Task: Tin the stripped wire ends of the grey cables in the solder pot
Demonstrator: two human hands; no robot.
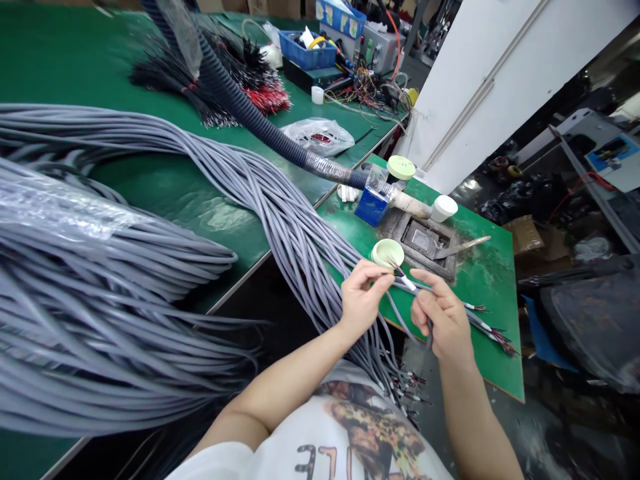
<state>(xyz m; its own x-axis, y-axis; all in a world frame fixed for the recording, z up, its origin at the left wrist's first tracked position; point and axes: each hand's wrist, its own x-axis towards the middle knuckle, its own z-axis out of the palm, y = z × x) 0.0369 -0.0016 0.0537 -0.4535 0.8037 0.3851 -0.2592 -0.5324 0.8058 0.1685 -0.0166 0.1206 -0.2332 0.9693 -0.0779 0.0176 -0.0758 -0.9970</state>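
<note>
A grey cable with a white sleeve (409, 283) and thin wires fanning from its tip is between my hands. My right hand (442, 313) is closed round the grey cable below the sleeve, its index finger extended. Thumb and index finger of my left hand (363, 293) are pinched together beside the wire tips; what they hold, if anything, is too small to tell. Just beyond the wire tips sits a round pale green container (387, 253). A long bundle of grey cables (280, 207) passes beneath my left hand, with stripped ends (407, 387) hanging near my shirt.
Behind the hands, a soldering pot (425, 240) with a flat blade (465, 247) across it sits on the green board (480, 273). A ribbed hose (250, 120) arches above the bench to a blue box (371, 205). Large cable coils (100, 300) lie left.
</note>
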